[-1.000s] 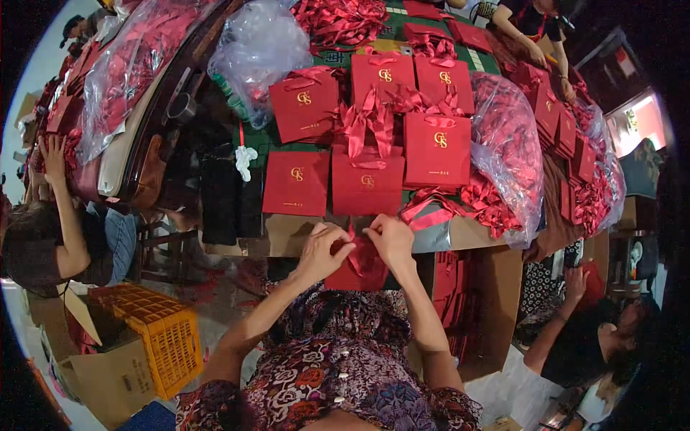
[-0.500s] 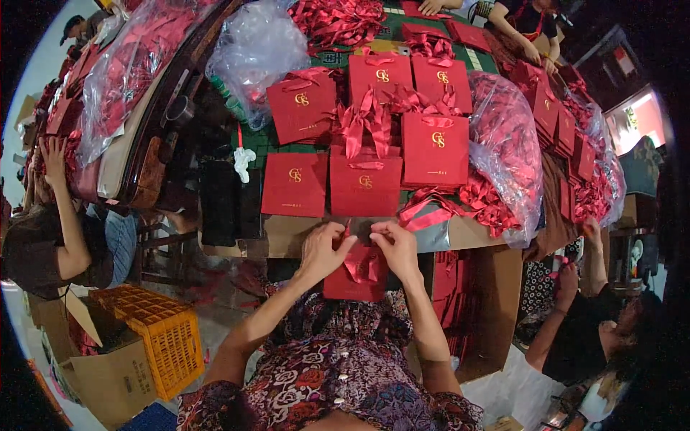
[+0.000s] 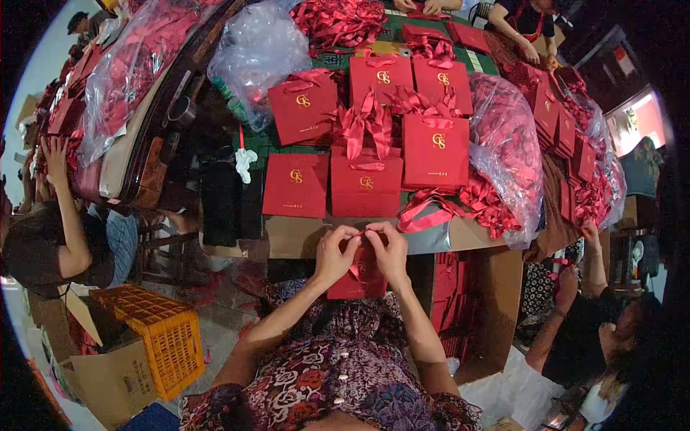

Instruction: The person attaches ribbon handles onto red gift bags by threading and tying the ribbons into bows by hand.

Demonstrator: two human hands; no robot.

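Pinching what looks like red ribbon (image 3: 354,270) with both left hand (image 3: 338,254) and right hand (image 3: 389,253), thumbs against forefingers, tips all but touching, just below the centre of the frame. Directly under them, between the wrists and in front of the patterned blouse (image 3: 341,363), one small red bag (image 3: 369,281), with ribbon lying over its face; impossible to tell whether resting on the lap or hanging.

Changed over the last half second: from fingertips parted to fingertips brought together over the bag's top. Judging from that, probably working the ribbon at one spot; too small to tell whether knotted. Also changed, at the top edge: from one co-worker's hand to two hands (image 3: 434,6).

Further out, on the green table (image 3: 392,30), countable as six bag fronts (image 3: 436,152): three in the upper row, one below at right, two more toward the near edge; uncountable beneath, where stacked. Around these, four clear plastic bags (image 3: 259,54): upper left, upper centre-left, right of centre, far right. One metal cup (image 3: 181,110) at upper left. At lower left, one orange crate (image 3: 171,346); at lower right, one open cardboard box (image 3: 496,309) with red bags inside.
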